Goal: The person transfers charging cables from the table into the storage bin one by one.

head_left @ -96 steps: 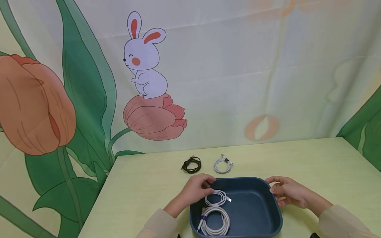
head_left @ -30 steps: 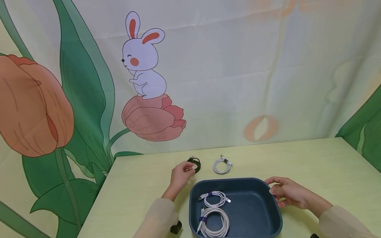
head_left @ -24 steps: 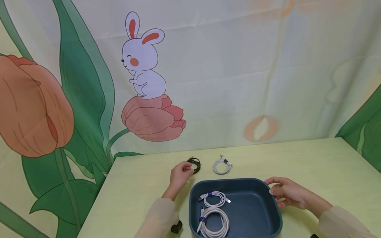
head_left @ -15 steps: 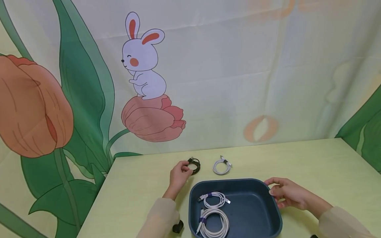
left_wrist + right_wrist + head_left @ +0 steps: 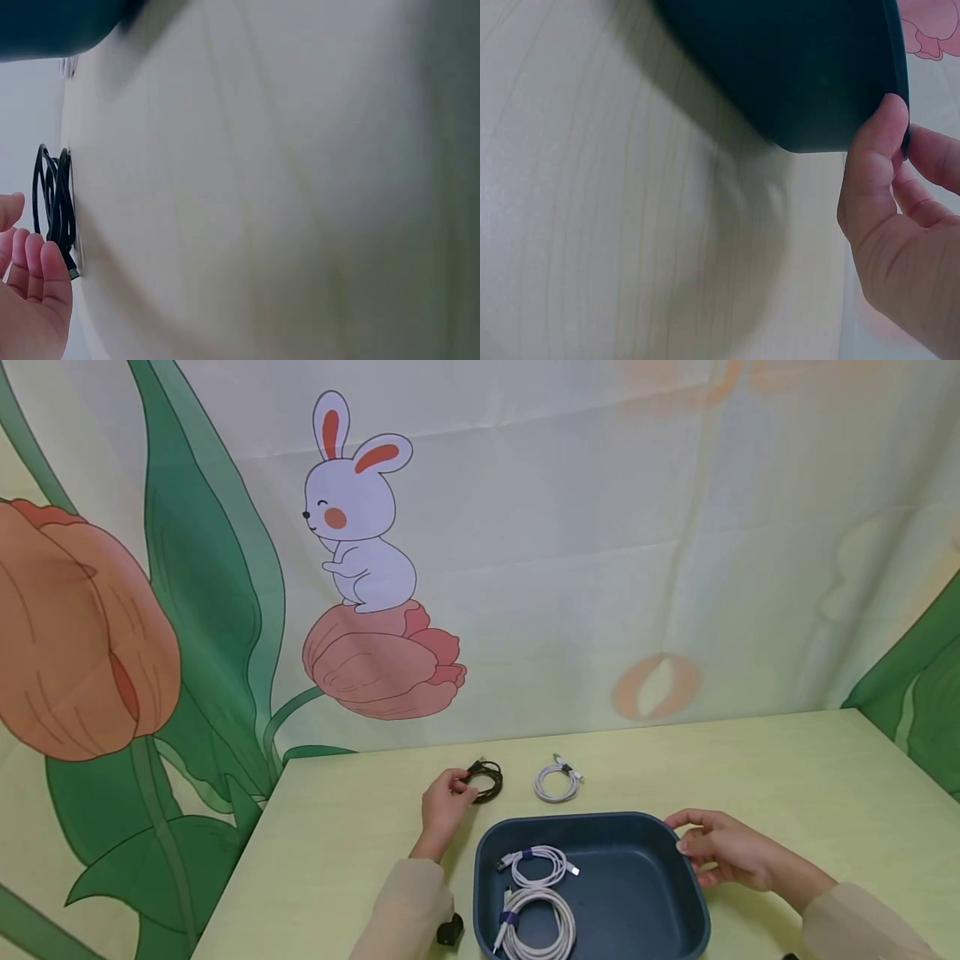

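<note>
At the back of the table, a coiled black cable (image 5: 489, 782) lies just right of my left hand (image 5: 445, 806). Loosely bent fingers reach to the coil's left side, while most of its ring shows beyond them. In the left wrist view the thumb and fingers overlap the lower end of the black coil (image 5: 58, 199). My right hand (image 5: 727, 846) pinches the right rim of a dark blue storage box (image 5: 693, 893). Its thumb presses the box wall (image 5: 817, 82) in the right wrist view. Two coiled white cables sit inside the box's left half, a smaller (image 5: 557, 864) behind a larger (image 5: 568, 931).
A white cable coil (image 5: 542, 787) with a dark tie lies right of the black one. Behind the pale wooden table (image 5: 787, 777) hangs a printed cloth (image 5: 525, 568) with a rabbit and tulips. A small black device (image 5: 450, 931) shows by the left sleeve.
Earlier, my left hand was inside the box at the smaller white cable; it moved to the black cable. Lately it slides slightly left while the coil stays nearly still. My right hand holds its place.
</note>
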Available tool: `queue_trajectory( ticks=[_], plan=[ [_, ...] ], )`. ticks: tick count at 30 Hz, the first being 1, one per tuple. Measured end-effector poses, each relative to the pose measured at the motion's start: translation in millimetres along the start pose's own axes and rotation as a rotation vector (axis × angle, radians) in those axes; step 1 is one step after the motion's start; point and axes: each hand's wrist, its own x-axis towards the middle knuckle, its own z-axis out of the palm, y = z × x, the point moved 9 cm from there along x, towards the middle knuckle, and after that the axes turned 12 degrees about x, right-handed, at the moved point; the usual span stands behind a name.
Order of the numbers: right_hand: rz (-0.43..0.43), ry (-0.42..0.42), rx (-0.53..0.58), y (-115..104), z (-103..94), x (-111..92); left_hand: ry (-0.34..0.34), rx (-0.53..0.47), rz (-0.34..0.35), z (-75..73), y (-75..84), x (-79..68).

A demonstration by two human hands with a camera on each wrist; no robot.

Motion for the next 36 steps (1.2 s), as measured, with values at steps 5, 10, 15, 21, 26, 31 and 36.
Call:
queue_trajectory(
  ticks=[5, 10, 15, 21, 26, 31, 36],
  plan=[
    [0.0, -0.005, 0.003, 0.3, 0.5, 0.0, 0.016, 0.002, -0.027, 1.1, -5.6, 1.4],
    [-0.003, -0.013, 0.003, 0.2, 1.1, -0.5, -0.017, 0.066, -0.094, -2.6, -1.8, -3.5],
    [-0.001, -0.01, 0.0, -0.1, 0.9, -0.7, -0.02, 0.105, -0.138, -4.9, -1.6, -4.6],
    [0.0, -0.011, 0.0, 0.2, 0.9, -0.1, -0.028, 0.13, -0.162, -0.4, -8.9, -1.2],
    [-0.002, -0.013, -0.001, 0.8, 0.3, 0.4, -0.025, 0.161, -0.169, 0.5, -11.4, 0.0],
    [-0.002, -0.005, -0.004, 1.1, -1.1, 0.7, -0.038, 0.173, -0.181, 0.3, -11.3, -1.2],
    [-0.005, -0.005, -0.001, 1.0, -1.4, 1.0, -0.068, 0.226, -0.161, 1.5, -9.5, -1.1]
  ],
)
